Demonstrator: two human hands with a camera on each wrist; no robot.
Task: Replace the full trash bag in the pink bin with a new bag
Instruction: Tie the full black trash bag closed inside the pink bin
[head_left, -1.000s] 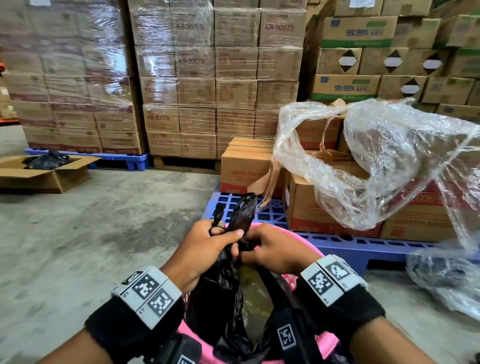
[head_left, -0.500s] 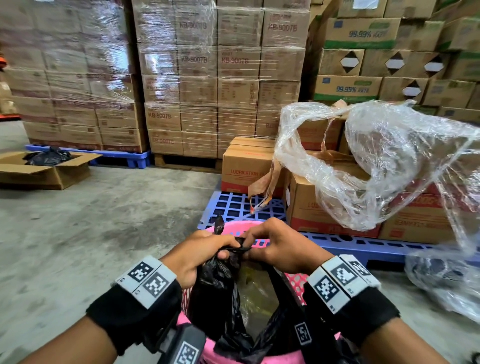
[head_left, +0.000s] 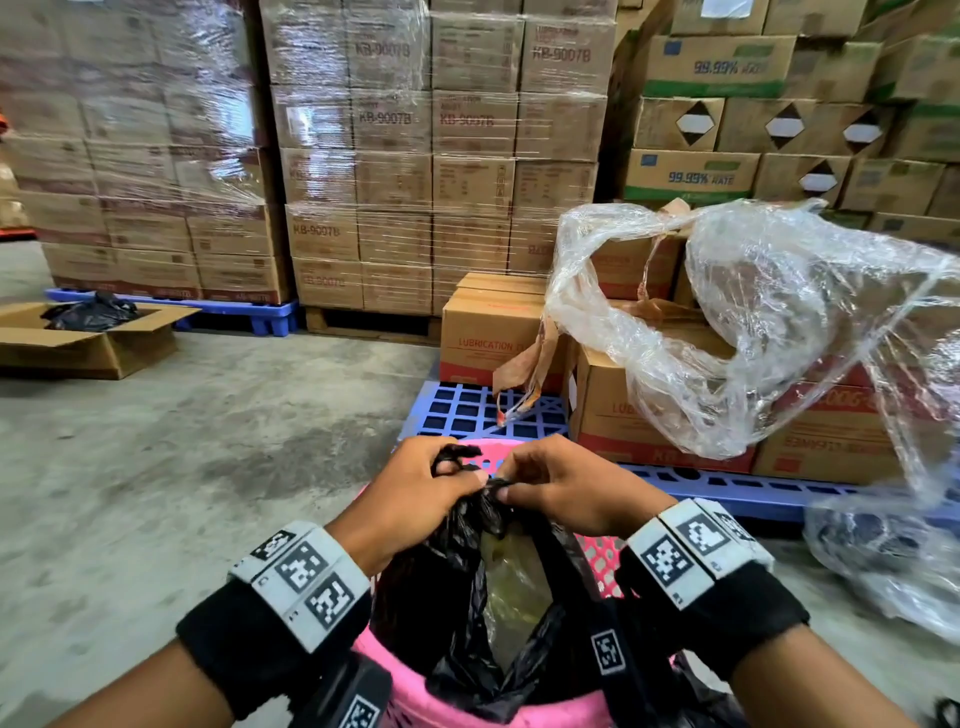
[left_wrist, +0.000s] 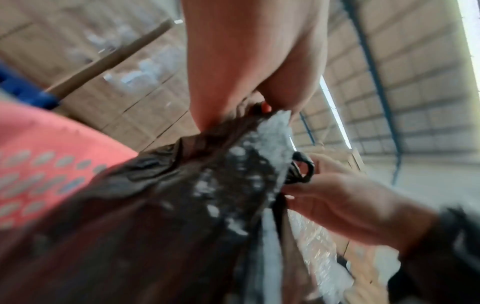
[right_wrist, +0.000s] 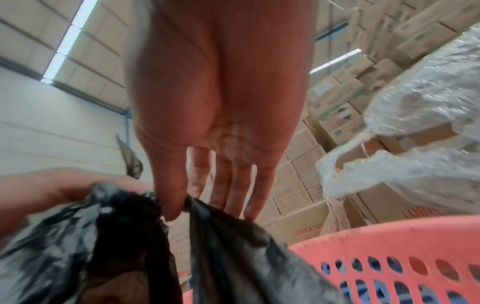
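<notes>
A black trash bag (head_left: 457, 587) sits in the pink perforated bin (head_left: 602, 558) right below me. Its top is gathered into twisted ends above the rim. My left hand (head_left: 415, 493) grips one gathered end, with a small black loop (head_left: 457, 453) poking out above its knuckles. My right hand (head_left: 561, 483) pinches the other end between thumb and fingers (right_wrist: 182, 205). The two hands meet over the bag's mouth. In the left wrist view the black bag (left_wrist: 155, 216) stretches up to my left hand (left_wrist: 249, 107) beside the pink bin (left_wrist: 44, 148). Yellowish contents show through a gap in the bag.
A blue pallet (head_left: 467, 410) with cardboard boxes (head_left: 493, 332) stands just behind the bin. Loose clear plastic wrap (head_left: 753, 322) hangs over the boxes at right. An open carton holding black bags (head_left: 88, 332) lies on the concrete floor at left. Wrapped box stacks (head_left: 395, 156) fill the back.
The long bag end that stood up a second ago has been pulled down into my hands. Both hands have drawn closer together over the bag's mouth.
</notes>
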